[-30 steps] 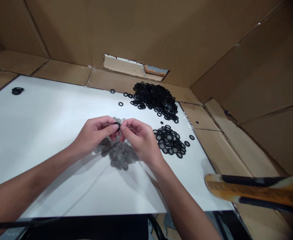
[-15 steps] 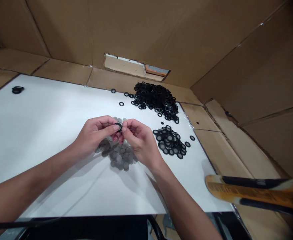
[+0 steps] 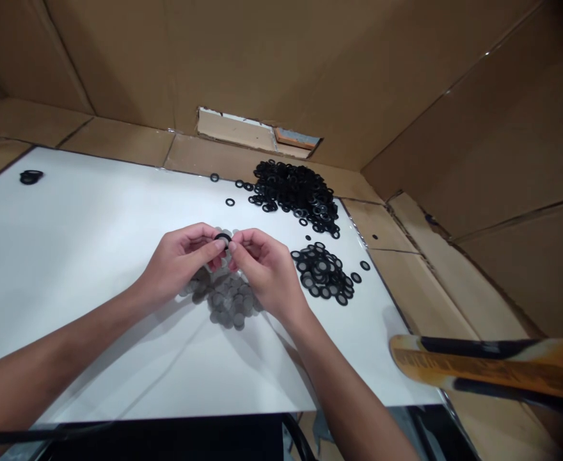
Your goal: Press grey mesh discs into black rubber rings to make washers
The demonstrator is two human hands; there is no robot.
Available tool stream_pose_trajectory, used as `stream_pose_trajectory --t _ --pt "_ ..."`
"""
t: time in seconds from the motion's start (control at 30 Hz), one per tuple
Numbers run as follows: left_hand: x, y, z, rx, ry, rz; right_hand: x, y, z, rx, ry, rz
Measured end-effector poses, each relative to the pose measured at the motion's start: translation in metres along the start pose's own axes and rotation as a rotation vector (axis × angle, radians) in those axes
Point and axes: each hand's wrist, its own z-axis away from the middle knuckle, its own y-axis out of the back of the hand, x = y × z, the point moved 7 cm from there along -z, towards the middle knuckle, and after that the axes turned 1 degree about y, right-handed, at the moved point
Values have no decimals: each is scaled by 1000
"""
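Note:
My left hand (image 3: 178,262) and my right hand (image 3: 262,269) meet over the middle of a white board (image 3: 80,243), fingertips pinched together on one small black ring (image 3: 222,239). Directly under the hands lies a heap of grey mesh discs (image 3: 226,301). To the right of my right hand sits a small cluster of black rings with grey centres (image 3: 324,274). Farther back lies a large pile of plain black rings (image 3: 293,189).
Cardboard walls (image 3: 272,57) enclose the board at the back and right. A few loose black rings (image 3: 229,202) lie near the big pile, and a small black stack (image 3: 29,177) rests at the far left. An orange and black object (image 3: 483,368) juts in at lower right.
Both hands stay pinched on the ring with only slight finger movement. The view has shifted a little.

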Motion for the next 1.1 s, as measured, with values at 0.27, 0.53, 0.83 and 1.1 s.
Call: stream_pose_trajectory --t 0.27,0.53,0.83,1.1 --pt "-3 5 -2 20 24 -1 5 1 -1 -23 -40 86" --pt "3 1 -2 -45 37 -51 3 2 -1 -48 -48 55" --pt "2 -1 0 -21 16 5 3 -2 -2 -67 -100 -62" --pt "2 0 1 10 46 -36 4 0 -1 -56 -134 -24"
